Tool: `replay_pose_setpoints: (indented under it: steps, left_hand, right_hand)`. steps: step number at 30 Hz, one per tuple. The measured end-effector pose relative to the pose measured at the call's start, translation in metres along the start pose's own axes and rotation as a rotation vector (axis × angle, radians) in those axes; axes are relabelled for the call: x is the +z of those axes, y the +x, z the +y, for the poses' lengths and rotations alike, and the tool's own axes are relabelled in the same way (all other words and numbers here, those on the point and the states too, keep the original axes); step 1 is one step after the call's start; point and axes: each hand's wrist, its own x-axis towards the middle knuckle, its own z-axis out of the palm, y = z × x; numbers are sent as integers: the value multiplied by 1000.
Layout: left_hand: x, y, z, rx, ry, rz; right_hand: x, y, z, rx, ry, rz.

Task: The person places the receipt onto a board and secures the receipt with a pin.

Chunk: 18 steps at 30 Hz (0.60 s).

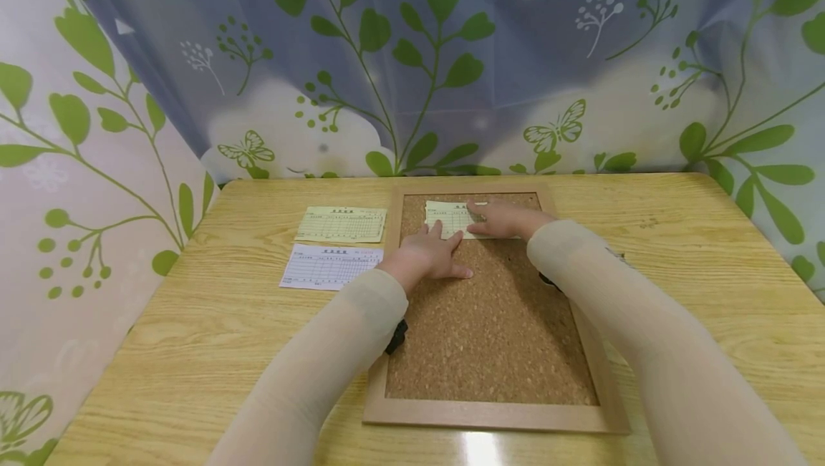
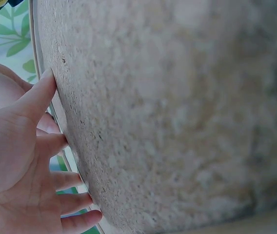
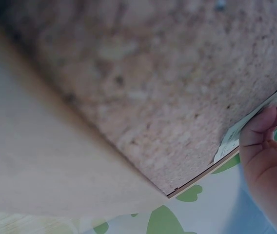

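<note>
A pale yellow-green printed form point(image 1: 445, 217) lies on the upper part of a wood-framed cork board point(image 1: 490, 337). My left hand point(image 1: 428, 255) has its fingers spread, with fingertips at the form's lower left edge and the thumb on the cork. In the left wrist view the fingers point(image 2: 75, 204) are fairly straight against the board. On the form's right side rests my right hand point(image 1: 509, 219), covering part of it. The right wrist view shows slightly bent fingers point(image 3: 263, 126) touching the form point(image 3: 231, 139); whether anything small is under them is hidden.
Left of the board, several yellow-green forms point(image 1: 341, 225) lie stacked on the wooden table point(image 1: 193, 323). Just below them is a whitish-lilac form point(image 1: 325, 267), partly behind my left hand. A leaf-patterned curtain point(image 1: 412, 65) hangs along the table's far edge.
</note>
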Motion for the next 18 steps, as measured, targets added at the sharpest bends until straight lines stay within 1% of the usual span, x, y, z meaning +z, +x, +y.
replay_pose_setpoints:
  steps: [10,18]
  left_hand:
    - [1,1,0,2,13,3]
    - [0,-2,0,3,11,0]
  right_hand:
    - [-1,-2,-2,13,15,-6]
    - [0,0,-1,3,21,1]
